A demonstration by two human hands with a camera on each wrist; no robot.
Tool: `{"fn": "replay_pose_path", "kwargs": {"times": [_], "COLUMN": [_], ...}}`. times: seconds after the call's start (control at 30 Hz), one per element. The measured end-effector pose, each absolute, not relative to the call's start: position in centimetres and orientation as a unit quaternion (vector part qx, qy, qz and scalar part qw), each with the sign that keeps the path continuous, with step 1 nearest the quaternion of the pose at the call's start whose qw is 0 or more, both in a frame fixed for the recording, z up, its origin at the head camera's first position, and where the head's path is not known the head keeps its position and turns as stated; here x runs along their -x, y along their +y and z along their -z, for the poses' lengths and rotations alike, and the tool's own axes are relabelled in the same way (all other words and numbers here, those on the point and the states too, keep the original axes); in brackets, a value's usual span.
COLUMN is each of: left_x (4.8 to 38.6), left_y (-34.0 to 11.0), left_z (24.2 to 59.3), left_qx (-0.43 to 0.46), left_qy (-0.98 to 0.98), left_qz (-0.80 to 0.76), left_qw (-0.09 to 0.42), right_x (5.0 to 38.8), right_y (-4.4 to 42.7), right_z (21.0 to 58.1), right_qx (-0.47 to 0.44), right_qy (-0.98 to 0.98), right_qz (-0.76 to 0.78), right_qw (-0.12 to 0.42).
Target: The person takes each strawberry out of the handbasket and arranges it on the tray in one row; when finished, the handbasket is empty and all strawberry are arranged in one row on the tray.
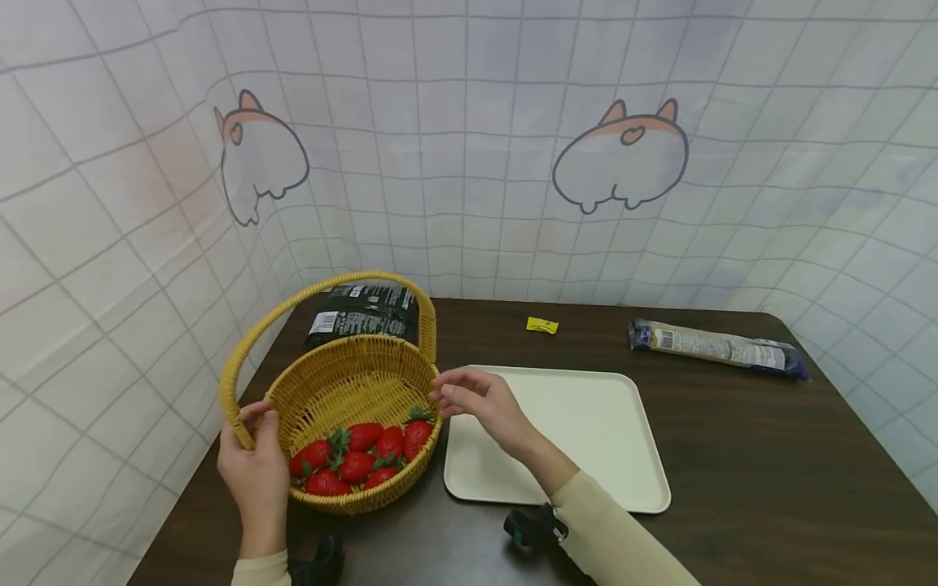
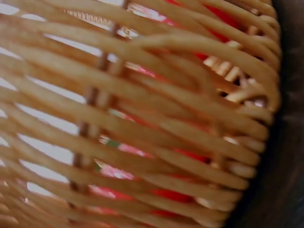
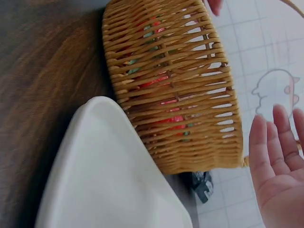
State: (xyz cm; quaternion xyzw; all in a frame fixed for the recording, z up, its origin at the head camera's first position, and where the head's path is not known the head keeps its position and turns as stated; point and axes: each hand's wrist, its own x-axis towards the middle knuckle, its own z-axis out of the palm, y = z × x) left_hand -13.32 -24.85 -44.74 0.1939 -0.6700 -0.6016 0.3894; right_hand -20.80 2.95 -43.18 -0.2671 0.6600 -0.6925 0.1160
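A yellow wicker basket (image 1: pixel 359 366) with a tall arched handle stands at the left of the table. Several red strawberries (image 1: pixel 357 465) with green leaves lie in its bottom. At the basket's left rim, by the foot of the handle, my left hand (image 1: pixel 256 468) grips it with thumb and fingers. The woven wall (image 2: pixel 156 104) fills the left wrist view, with red showing through its gaps. My right hand (image 1: pixel 484 403) hovers by the right rim; its fingers look extended in the right wrist view and hold nothing. Close to its right lies a cream tray (image 1: pixel 572 439).
Behind the basket lies a black package (image 1: pixel 366 313). A small yellow wrapped packet (image 1: pixel 542 325) sits near the table's back edge. To the far right is a long blue-ended package (image 1: pixel 718 348). A white grid-patterned cloth (image 1: pixel 469 163) hangs around the dark table.
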Motion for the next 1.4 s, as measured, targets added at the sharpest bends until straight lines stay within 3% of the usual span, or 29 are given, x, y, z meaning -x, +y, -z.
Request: {"fn": "replay_pose_path", "kwargs": {"times": [0.37,0.87,1.17,1.4], "left_x": [15.2,13.3,13.4,13.2], "left_y": [-24.3,-23.1,-23.1,-23.3], "left_z": [46.4,43.8,43.8,43.8], "left_qx": [-0.183,-0.154,-0.139,-0.14], "left_qy": [-0.717,-0.707,-0.709,-0.715], "left_qz": [0.516,0.514,0.509,0.499], "left_qw": [0.431,0.461,0.468,0.47], "right_x": [22.8,26.0,28.0,27.9], "right_y": [0.4,-3.4,-3.6,-4.5], "right_z": [42.1,42.6,41.8,42.1], "right_qx": [0.318,0.388,0.426,0.422], "right_qy": [0.636,0.771,0.751,0.739], "right_qz": [0.671,0.448,0.346,0.342], "right_qw": [0.209,0.231,0.368,0.399]}}
